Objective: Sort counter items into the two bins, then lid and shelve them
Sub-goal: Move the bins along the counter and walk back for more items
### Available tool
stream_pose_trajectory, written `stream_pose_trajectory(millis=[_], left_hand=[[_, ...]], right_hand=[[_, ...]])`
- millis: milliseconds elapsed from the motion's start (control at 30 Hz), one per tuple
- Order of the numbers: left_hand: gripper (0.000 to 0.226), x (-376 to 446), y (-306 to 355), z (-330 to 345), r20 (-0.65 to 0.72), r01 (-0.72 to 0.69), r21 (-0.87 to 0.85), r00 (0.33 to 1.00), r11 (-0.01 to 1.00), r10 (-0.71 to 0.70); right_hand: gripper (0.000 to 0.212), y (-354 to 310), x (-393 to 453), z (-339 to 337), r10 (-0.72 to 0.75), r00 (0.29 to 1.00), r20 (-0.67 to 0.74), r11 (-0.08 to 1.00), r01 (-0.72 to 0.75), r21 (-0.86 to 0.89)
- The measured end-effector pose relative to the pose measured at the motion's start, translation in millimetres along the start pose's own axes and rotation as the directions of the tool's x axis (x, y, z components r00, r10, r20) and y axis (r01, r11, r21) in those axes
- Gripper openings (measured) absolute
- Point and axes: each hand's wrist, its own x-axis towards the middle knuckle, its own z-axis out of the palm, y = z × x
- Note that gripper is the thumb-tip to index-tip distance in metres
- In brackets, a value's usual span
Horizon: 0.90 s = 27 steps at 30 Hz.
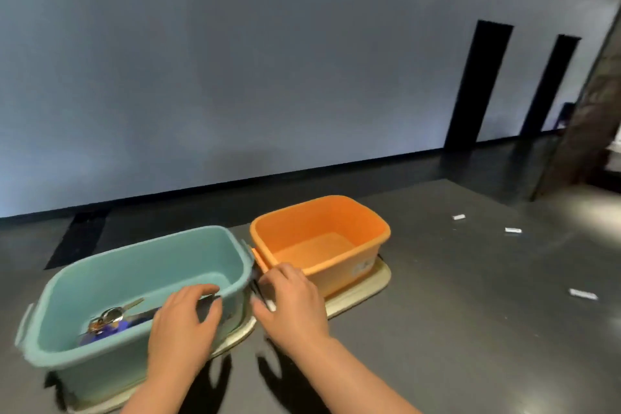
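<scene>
A teal bin (134, 265) stands at the left on a cream lid (235, 334). It holds metal spoons (112, 314) and a blue item (100, 334). An orange bin (369, 222), with nothing visible inside, stands to its right on another cream lid (363, 292). My left hand (183, 326) is over the teal bin's near right rim, fingers curled round a blurred dark flat item (205, 305). My right hand (294, 302) is in the gap between the bins and pinches thin dark sticks (262, 292) with pale ends.
Three small white packets lie on the dark counter to the right (458, 217), (513, 230), (583, 293). A grey wall runs behind the counter, with two dark doorways (477, 84) at the far right.
</scene>
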Motion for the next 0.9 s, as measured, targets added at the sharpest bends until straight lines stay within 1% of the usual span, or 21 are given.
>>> stream_pose_trajectory(millis=[67,133,267,367,467,600,700,800,900], left_hand=[[0.022,-5.8,29.8,29.0,0.092,-0.082,-0.038,0.992,0.996,0.085],[0.018,-12.5,63.1,60.6,0.191,-0.138,-0.058,0.971,0.989,0.146],[0.019,-28.8,142.8,127.6,0.322,-0.294,-0.118,0.892,0.948,0.317],[0.024,-50.7,211.5,178.1,0.38,-0.399,-0.198,0.811,0.895,0.445],[0.023,-84.6,278.2,225.1,0.421,-0.464,-0.312,0.715,0.829,0.558],[0.026,-126.9,354.5,284.6,0.453,-0.518,-0.439,0.578,0.734,0.679],[0.028,-150.3,397.2,329.6,0.497,-0.54,-0.486,0.477,0.688,0.725],[0.032,-171.0,428.8,372.0,0.549,-0.563,-0.499,0.383,0.659,0.743],[0.042,-191.5,451.4,409.2,0.619,-0.584,-0.497,0.28,0.642,0.734]], right_hand=[[0.032,34.6,-18.0,-20.7,0.094,0.995,-0.018,0.995,-0.095,-0.041],[0.031,72.9,-39.3,-41.8,0.209,0.978,-0.029,0.976,-0.21,-0.055],[0.031,146.6,-84.1,-97.8,0.393,0.914,-0.103,0.908,-0.404,-0.111],[0.031,197.9,-120.8,-149.8,0.483,0.853,-0.196,0.845,-0.513,-0.152],[0.031,247.6,-162.1,-201.6,0.559,0.78,-0.28,0.763,-0.617,-0.195],[0.031,311.3,-219.2,-262.8,0.667,0.654,-0.356,0.619,-0.753,-0.224],[0.029,352.6,-254.7,-294.7,0.727,0.563,-0.392,0.524,-0.825,-0.213],[0.025,387.6,-280.8,-315.9,0.766,0.492,-0.415,0.45,-0.87,-0.201],[0.026,418.3,-297.6,-327.0,0.792,0.449,-0.415,0.396,-0.894,-0.21]])
